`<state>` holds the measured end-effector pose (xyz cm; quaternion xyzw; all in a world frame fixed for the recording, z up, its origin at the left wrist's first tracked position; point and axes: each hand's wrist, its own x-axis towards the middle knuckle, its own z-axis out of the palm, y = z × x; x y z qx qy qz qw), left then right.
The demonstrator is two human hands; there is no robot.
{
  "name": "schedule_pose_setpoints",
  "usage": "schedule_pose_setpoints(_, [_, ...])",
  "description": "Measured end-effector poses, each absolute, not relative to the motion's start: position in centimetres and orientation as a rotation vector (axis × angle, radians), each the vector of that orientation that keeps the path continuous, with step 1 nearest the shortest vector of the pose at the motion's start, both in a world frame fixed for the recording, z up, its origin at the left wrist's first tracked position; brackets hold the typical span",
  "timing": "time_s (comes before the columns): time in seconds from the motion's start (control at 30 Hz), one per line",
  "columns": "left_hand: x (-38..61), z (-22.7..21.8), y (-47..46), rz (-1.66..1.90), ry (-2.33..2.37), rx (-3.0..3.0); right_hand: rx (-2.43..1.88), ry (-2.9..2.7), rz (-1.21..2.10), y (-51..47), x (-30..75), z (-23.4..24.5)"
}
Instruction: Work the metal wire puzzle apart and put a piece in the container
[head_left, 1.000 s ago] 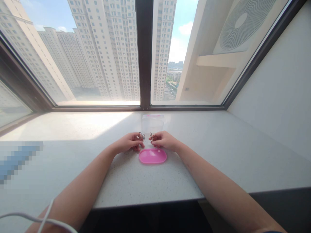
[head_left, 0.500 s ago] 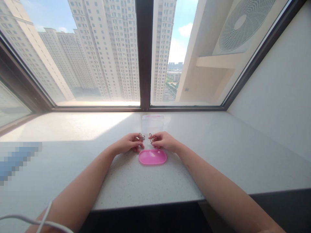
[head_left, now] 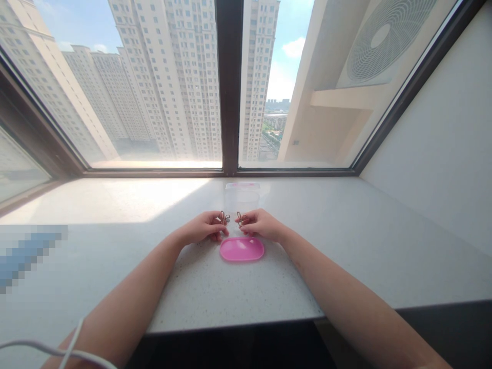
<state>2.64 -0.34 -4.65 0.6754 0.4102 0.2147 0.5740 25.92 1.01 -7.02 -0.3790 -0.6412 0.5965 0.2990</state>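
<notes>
My left hand (head_left: 203,227) rests on a pale stone windowsill and pinches a small brown flower-shaped ornament (head_left: 224,218) between its fingertips. My right hand (head_left: 261,224) pinches a matching second ornament (head_left: 240,218) just to the right of it. The two pieces sit a few centimetres apart. A pink oval lid (head_left: 242,248) lies flat on the sill just in front of both hands. Behind the hands stands a clear plastic container (head_left: 242,196), open on top.
The windowsill (head_left: 346,241) ends in a front edge near me and meets a white wall on the right. A dark window frame (head_left: 229,87) runs behind the container. A white cable (head_left: 57,351) crosses the lower left corner.
</notes>
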Motion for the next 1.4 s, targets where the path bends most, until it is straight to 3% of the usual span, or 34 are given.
schedule_pose_setpoints(1.4, [2.36,-5.0,-0.05,0.552,0.925,1.578,-0.968,-1.72,1.606,1.1,26.0,-7.11])
